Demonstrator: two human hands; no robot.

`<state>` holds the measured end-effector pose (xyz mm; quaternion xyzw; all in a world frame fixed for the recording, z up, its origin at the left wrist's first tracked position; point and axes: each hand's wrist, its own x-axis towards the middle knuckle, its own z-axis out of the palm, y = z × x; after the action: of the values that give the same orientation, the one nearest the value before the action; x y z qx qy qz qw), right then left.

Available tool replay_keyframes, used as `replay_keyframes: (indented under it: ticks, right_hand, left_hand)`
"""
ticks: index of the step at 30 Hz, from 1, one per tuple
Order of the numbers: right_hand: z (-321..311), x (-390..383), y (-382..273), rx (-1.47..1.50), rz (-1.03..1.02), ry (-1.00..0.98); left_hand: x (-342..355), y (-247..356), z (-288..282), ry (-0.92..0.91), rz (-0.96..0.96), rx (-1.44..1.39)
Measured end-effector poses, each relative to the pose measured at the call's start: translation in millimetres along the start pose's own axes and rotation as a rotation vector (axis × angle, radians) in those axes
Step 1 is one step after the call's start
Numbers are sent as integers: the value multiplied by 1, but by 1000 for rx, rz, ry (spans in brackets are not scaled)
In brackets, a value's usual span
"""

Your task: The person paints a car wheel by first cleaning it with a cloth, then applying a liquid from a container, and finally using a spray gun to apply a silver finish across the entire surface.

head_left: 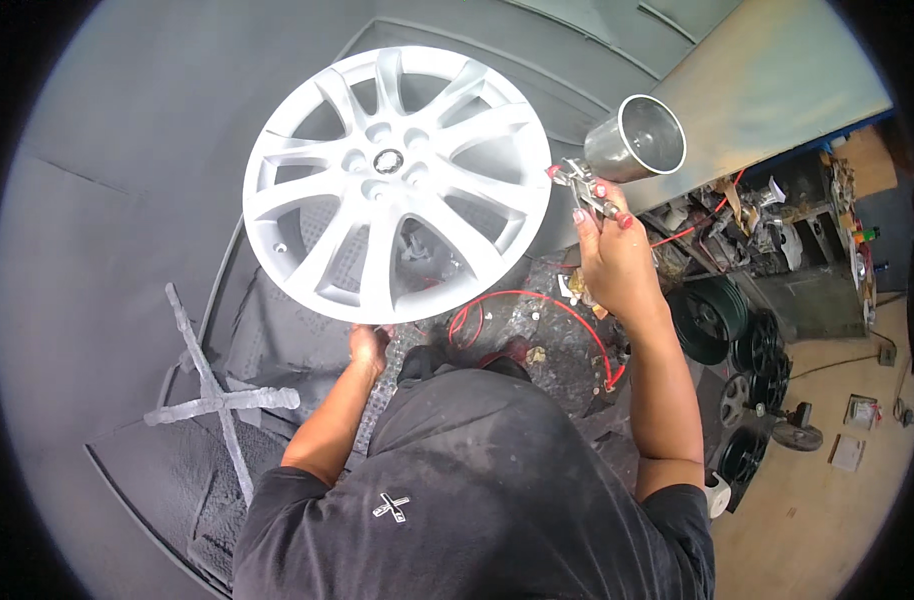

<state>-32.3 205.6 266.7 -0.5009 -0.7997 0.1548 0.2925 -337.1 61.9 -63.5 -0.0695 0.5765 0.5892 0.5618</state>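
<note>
My right hand [615,255] is closed around a spray gun [585,188] with red-tipped knobs and a shiny metal cup [599,145]. The gun is beside the right edge of a silver-white alloy wheel [382,235], apart from it. Several split spokes run out from a dark centre cap with bolt holes around it. Just below the wheel's near rim is my left hand [369,348], its fingers curled and partly hidden under the rim. What it grips, and what supports the wheel, cannot be made out.
To the left stands a grey-coated cross-shaped stand [220,402]. A red hose [577,312] loops across the littered floor below the wheel. Dark wheels [742,455] are stacked at the right, below a cluttered shelf [767,230]. A pale panel [777,90] rises at the upper right.
</note>
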Motion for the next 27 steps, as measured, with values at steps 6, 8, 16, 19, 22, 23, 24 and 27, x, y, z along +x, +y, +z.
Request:
replay_keyframes:
  ticks: [6,8,16,19,22,23,24,27]
  right_hand:
    - [-16,-8,17,-87,129,52]
    - [-18,-7,22,-130,111,89]
    - [7,7,17,-59,195,57]
    - [22,5,-9,-9,149,12]
    - [34,-2,-25,31,28,-59]
    - [38,-4,-32,33,28,-60]
    - [43,-6,-42,132,12,-101]
    - [40,-1,-58,250,-23,-230]
  left_hand:
    - [33,24,-30,19,62,65]
    - [31,42,-28,77,83,51]
    - [66,63,-51,189,218,-98]
    - [68,50,-59,150,225,-152]
    - [50,25,-45,22,98,-150]
    - [37,21,-35,24,98,-150]
    - [26,17,-29,24,33,-128]
    - [16,-7,-17,24,-69,-156]
